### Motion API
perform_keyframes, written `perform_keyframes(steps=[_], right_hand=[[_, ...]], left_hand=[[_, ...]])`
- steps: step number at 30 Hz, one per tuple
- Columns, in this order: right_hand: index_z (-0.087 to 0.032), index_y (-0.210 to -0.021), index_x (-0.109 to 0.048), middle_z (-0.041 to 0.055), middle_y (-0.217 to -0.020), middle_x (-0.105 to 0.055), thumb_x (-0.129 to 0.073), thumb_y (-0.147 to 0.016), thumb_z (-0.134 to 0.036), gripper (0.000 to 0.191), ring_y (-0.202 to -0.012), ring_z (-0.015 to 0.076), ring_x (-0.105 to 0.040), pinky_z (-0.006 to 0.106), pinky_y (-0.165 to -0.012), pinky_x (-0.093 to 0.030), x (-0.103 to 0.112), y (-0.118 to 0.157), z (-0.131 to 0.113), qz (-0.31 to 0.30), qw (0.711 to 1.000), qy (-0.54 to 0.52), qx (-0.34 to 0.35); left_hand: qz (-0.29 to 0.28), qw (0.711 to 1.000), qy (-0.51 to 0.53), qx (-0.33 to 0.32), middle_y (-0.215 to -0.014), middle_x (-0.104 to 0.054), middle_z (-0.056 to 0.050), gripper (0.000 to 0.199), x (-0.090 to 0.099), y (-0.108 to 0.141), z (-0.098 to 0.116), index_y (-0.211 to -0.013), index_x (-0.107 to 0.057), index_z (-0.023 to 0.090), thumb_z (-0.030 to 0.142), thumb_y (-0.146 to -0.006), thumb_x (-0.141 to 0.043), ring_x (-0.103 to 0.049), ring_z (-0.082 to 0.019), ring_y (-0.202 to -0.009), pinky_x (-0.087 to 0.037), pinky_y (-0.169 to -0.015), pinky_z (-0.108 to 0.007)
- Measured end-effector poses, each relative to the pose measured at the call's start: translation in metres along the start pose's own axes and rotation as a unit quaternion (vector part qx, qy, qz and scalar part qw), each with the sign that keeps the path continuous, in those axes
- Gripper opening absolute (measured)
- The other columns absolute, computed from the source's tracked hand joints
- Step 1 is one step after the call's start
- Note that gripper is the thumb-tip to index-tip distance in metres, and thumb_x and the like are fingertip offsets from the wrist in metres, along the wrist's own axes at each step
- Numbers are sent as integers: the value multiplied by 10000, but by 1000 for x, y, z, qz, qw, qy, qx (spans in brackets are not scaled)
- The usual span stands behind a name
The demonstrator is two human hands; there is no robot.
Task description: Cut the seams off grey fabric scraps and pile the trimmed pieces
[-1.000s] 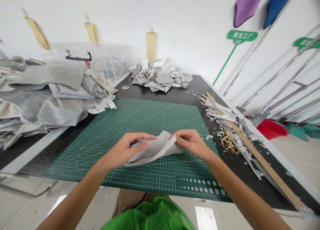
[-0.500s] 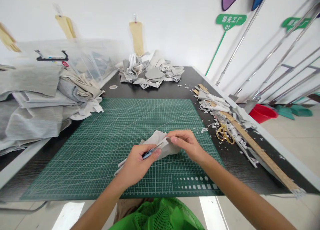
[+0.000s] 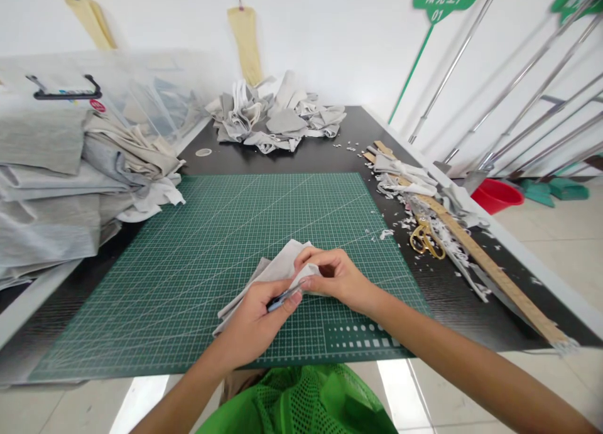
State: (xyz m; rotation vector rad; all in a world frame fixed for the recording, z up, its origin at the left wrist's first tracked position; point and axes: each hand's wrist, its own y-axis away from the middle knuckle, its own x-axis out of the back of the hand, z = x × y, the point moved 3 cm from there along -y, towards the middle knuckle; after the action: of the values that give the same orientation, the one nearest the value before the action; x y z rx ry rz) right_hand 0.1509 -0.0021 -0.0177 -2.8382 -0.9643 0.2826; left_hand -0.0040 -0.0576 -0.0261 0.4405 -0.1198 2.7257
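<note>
The person is bending both arms inward over the table, and the two hands are working close together, almost touching. The left hand (image 3: 254, 324) is curling its fingers around a small blue tool (image 3: 282, 300), and the tip of this tool is pointing up and to the right, toward the other hand. Its end is too small to tell what kind of tool it is. The same hand is also resting on the lower part of the cloth. The right hand (image 3: 336, 277) is half closed, and its thumb and fingers are pinching the upper fold of a piece of pale grey knit cloth (image 3: 268, 282). This soft, thin cloth is lying folded on a green cutting mat (image 3: 141, 283) with a printed grid, and its long axis is running from lower left to upper right, under the hands.

Beyond the hands, a heap of grey fabric pieces (image 3: 276, 113) is sitting on the black table (image 3: 221, 164). To the left of the hands, folded grey fabric (image 3: 47, 183) is lying in a high stack near a clear plastic bin (image 3: 141, 88). To the right, gold scissors (image 3: 426, 240) are lying below white scraps (image 3: 405, 186), just beside a long wooden ruler (image 3: 490, 271).
</note>
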Motion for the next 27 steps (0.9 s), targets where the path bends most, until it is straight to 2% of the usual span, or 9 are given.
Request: perform_keyframes(steps=[4, 7, 9, 11, 15, 18, 21, 24, 27], right_hand=[[-189, -885, -751, 44, -937, -702, -746, -772, -297, 156, -834, 140, -625, 282, -769, -499, -3, 1, 2, -22, 1000, -2, 6], [-188, -870, -758, 38, -888, -730, -737, -778, -324, 165, -828, 149, -643, 288, -762, -514, -1, 1, 0, -29, 999, 8, -10], [-193, -870, -763, 24, -841, -735, -726, -788, -334, 167, -820, 142, -650, 278, -765, -513, 2, 2, -2, -33, 999, 2, -25], [-201, -871, -767, 13, -817, -737, -718, -796, -322, 151, -803, 129, -652, 256, -749, -507, 4, 3, -5, -31, 999, -14, -34], [-163, -807, -760, 7, -729, -705, -716, -785, -275, 122, -642, 94, -592, 214, -599, -457, 4, 7, -6, -11, 999, 4, -33], [-134, -791, -749, -10, -629, -642, -720, -769, -280, 150, -556, 79, -506, 206, -531, -403, 3, 9, -3, 5, 998, 61, -23], [-126, -785, -738, -24, -600, -593, -709, -770, -289, 167, -538, 71, -453, 198, -506, -370, 3, 9, 0, 0, 995, 94, -13], [-122, -741, -717, -50, -559, -515, -704, -764, -280, 161, -511, 54, -379, 182, -463, -303, 6, 8, 0, 2, 994, 113, 2], [-123, -723, -703, -72, -532, -447, -708, -751, -242, 122, -502, 43, -339, 176, -463, -285, 7, 7, -2, -1, 993, 116, 7]], left_hand=[[-36, 998, -48, 1, -646, -476, 39, 338, 7, -2, 5, -728, -607, 168, 373, -966, -484, -402, -108, -608, -346, -577, -233], [-89, 990, -106, -9, -621, -458, 44, 300, 19, -1, 10, -712, -615, 173, 360, -933, -535, -396, -105, -580, -329, -547, -230], [-113, 984, -137, -18, -653, -527, 37, 211, 32, 1, 14, -849, -684, 195, 342, -921, -550, -434, -108, -578, -337, -547, -235], [-96, 985, -137, -45, -679, -580, 27, 224, 47, 1, 19, -1035, -698, 233, 337, -923, -535, -471, -116, -578, -342, -535, -236], [-45, 990, -105, -83, -584, -462, 42, 389, 69, -4, 33, -1280, -584, 238, 397, -957, -436, -376, -118, -511, -287, -493, -252], [-57, 983, -141, -100, -586, -457, 45, 423, 67, -17, 46, -1332, -527, 234, 407, -965, -407, -386, -122, -510, -294, -492, -254], [-81, 964, -220, -128, -702, -607, 21, 372, 58, -31, 55, -1292, -559, 255, 360, -944, -478, -504, -125, -560, -370, -513, -235], [-115, 947, -257, -158, -954, -711, -19, 346, 51, -42, 52, -1260, -595, 267, 303, -921, -539, -649, -161, -771, -485, -652, -246], [-131, 939, -256, -188, -969, -722, -12, 350, 49, -47, 44, -1256, -603, 283, 257, -909, -565, -673, -161, -830, -503, -714, -254]])
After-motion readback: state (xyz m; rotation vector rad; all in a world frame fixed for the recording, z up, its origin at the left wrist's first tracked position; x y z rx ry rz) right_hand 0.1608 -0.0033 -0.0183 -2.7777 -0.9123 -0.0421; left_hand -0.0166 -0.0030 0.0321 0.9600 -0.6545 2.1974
